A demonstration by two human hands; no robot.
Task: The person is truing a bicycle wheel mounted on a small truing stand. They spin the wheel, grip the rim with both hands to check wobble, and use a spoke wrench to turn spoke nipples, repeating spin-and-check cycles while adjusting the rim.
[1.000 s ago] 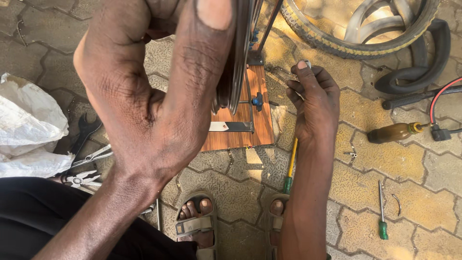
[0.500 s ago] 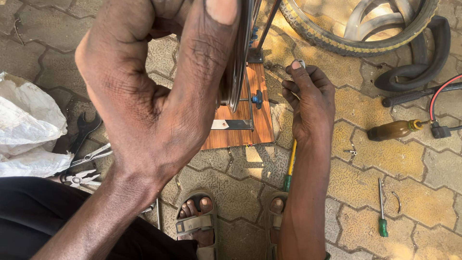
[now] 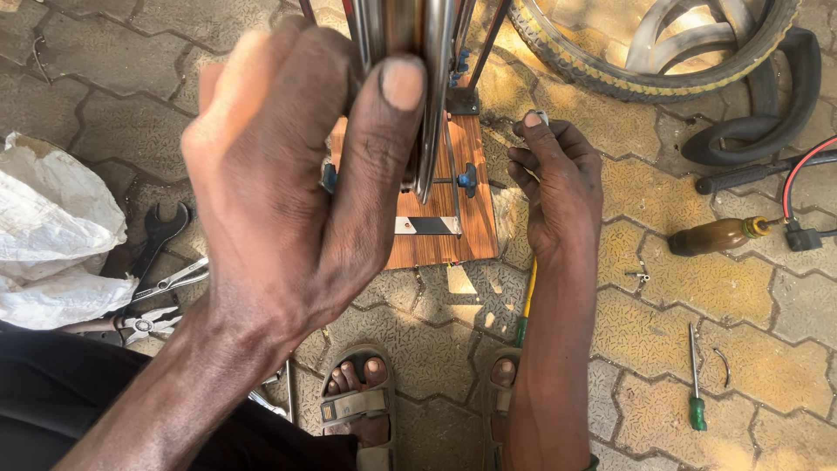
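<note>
Fingers of your left hand (image 3: 288,183) clamp the wheel rim (image 3: 427,78); your right hand (image 3: 558,187) pinches a small metal piece (image 3: 540,116) beside the wooden stand (image 3: 475,209).

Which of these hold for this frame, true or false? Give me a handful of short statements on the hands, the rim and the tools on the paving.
1. The left hand grips the metal wheel rim. True.
2. The right hand holds the green-handled screwdriver. False: it lies on the paving, apart from both hands.
3. A brown bottle lies on its side. True.
4. The wooden board is under the rim. True.
5. The white bag is right of the tyre. False: it is far left.
</note>
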